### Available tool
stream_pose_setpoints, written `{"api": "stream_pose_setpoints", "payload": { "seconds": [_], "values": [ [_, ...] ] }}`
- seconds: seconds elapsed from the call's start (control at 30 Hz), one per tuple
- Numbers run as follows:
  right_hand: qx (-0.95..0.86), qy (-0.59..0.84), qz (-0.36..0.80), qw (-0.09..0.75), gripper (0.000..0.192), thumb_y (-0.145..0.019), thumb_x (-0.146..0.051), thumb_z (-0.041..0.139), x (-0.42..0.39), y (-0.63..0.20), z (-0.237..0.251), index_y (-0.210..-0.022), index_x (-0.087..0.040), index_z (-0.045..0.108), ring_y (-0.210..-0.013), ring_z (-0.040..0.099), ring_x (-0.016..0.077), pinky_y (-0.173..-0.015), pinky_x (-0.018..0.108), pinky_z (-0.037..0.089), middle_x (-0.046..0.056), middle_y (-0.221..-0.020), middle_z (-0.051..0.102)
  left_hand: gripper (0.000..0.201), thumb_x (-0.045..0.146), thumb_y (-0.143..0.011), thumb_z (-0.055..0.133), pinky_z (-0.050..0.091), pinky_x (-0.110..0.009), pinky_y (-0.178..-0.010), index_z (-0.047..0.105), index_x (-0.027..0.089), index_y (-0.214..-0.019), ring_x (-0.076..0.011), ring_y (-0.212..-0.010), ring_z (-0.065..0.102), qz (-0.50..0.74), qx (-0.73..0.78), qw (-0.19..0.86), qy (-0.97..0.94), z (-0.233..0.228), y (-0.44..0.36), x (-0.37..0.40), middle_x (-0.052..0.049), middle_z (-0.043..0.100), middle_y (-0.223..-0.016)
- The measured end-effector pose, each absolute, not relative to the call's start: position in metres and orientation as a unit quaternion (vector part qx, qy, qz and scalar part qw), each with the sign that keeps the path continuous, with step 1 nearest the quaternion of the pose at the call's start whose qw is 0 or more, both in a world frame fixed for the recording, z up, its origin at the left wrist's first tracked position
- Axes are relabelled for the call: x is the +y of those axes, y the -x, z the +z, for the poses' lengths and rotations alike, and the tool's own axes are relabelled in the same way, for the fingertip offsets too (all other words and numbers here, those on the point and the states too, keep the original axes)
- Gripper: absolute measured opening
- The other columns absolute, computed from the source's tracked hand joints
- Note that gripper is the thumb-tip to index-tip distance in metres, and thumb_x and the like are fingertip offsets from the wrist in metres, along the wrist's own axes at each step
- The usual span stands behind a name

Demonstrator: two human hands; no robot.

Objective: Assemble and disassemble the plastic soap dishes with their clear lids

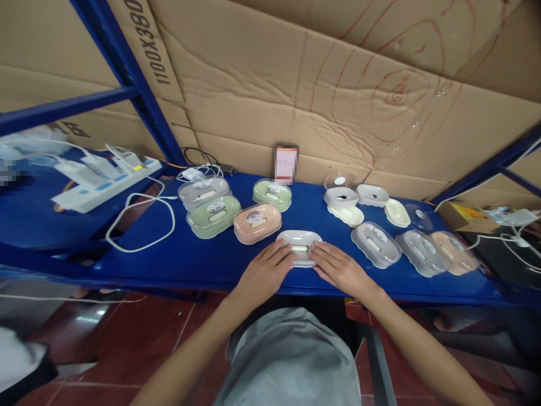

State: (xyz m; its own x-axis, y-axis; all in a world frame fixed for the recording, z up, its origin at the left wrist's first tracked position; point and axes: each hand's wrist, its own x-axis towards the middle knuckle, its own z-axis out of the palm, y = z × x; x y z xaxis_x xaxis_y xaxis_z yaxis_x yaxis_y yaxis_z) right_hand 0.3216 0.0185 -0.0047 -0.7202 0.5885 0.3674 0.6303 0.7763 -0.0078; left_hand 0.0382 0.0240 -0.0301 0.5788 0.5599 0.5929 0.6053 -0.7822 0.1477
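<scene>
Far left on the blue shelf [203, 262]: a white power strip [105, 183] with chargers plugged in, and a white cable [139, 225] looping toward the front edge. Next, four closed soap boxes in a cluster: clear-grey [204, 192], green [213, 215], a second green [272, 194] further back, peach [257, 223].

Centre front: white soap box [299, 247], lid on, long axis running left-right along the shelf edge. My left hand [264, 276] lies flat with fingertips on its left end; my right hand [340, 269] is the same on its right end. Both hands are spread, pressing or steadying rather than clenched, nothing lifted. The box sits straight ahead of me between the two hands, about equally near to each, a bit beyond the fingertips.

Right of that: loose white trays and cream inserts [350, 214], a clear lid [340, 180], then three clear-lidded boxes [376, 243] in a row toward the right end. More cables [515, 242] far right. Cardboard [338, 84] backs the shelf.
</scene>
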Motion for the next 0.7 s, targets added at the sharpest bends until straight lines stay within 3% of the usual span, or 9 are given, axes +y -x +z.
{"api": "stream_pose_setpoints", "payload": {
  "seconds": [0.17,0.33,0.4,0.53,0.63,0.7],
  "values": [
    [-0.919,0.349,-0.056,0.174,0.04,-0.11,-0.03,0.055,0.042,-0.335,0.021,-0.149,-0.028,0.064,-0.138,0.067,0.0242,-0.121,0.045,0.056,0.004,-0.145,0.073,0.027,0.022,-0.11,0.057,0.056,-0.049,-0.118,0.07,0.017,-0.132,-0.0308,-0.143,0.063,-0.309,-0.329,0.032,0.892,-0.028,-0.038,0.024,-0.012,0.074,-0.139],
    [-0.842,0.487,-0.125,0.195,0.048,-0.107,-0.019,0.045,0.155,-0.368,0.067,-0.151,-0.01,0.059,-0.146,0.056,0.039,-0.118,0.066,0.047,0.022,-0.153,0.063,0.029,0.021,-0.111,0.054,0.055,-0.05,-0.119,0.069,0.019,-0.135,-0.0306,-0.144,0.061,-0.31,-0.338,0.018,0.888,-0.029,-0.038,0.024,-0.011,0.072,-0.141],
    [-0.838,0.5,-0.13,0.175,0.049,-0.103,-0.013,0.046,0.2,-0.375,0.074,-0.15,-0.008,0.059,-0.148,0.053,0.0402,-0.119,0.068,0.042,0.024,-0.155,0.061,0.029,0.022,-0.111,0.054,0.056,-0.05,-0.117,0.069,0.019,-0.136,-0.0309,-0.145,0.061,-0.309,-0.339,0.018,0.888,-0.029,-0.038,0.023,-0.012,0.072,-0.142],
    [-0.848,0.496,-0.127,0.139,0.047,-0.098,-0.004,0.046,0.25,-0.372,0.072,-0.138,-0.014,0.068,-0.134,0.062,0.0333,-0.118,0.061,0.042,0.018,-0.14,0.071,0.029,0.021,-0.11,0.054,0.059,-0.05,-0.114,0.069,0.017,-0.135,-0.0327,-0.144,0.061,-0.293,-0.344,0.023,0.892,-0.025,-0.037,0.022,-0.012,0.072,-0.142],
    [-0.842,0.504,-0.129,0.141,0.03,-0.105,-0.011,0.046,0.259,-0.369,0.075,-0.114,-0.012,0.074,-0.121,0.068,0.0278,-0.115,0.052,0.045,0.016,-0.12,0.076,0.03,0.02,-0.109,0.055,0.059,-0.05,-0.116,0.068,0.018,-0.136,-0.0327,-0.145,0.061,-0.289,-0.345,0.012,0.893,-0.023,-0.037,0.022,-0.012,0.072,-0.142],
    [-0.83,0.516,-0.136,0.16,0.035,-0.111,-0.019,0.041,0.254,-0.369,0.082,-0.101,-0.009,0.073,-0.118,0.069,0.0249,-0.113,0.046,0.045,0.016,-0.115,0.075,0.03,0.019,-0.109,0.056,0.058,-0.051,-0.117,0.067,0.019,-0.136,-0.0328,-0.146,0.06,-0.294,-0.346,-0.004,0.891,-0.024,-0.037,0.021,-0.013,0.07,-0.144]
  ]
}}
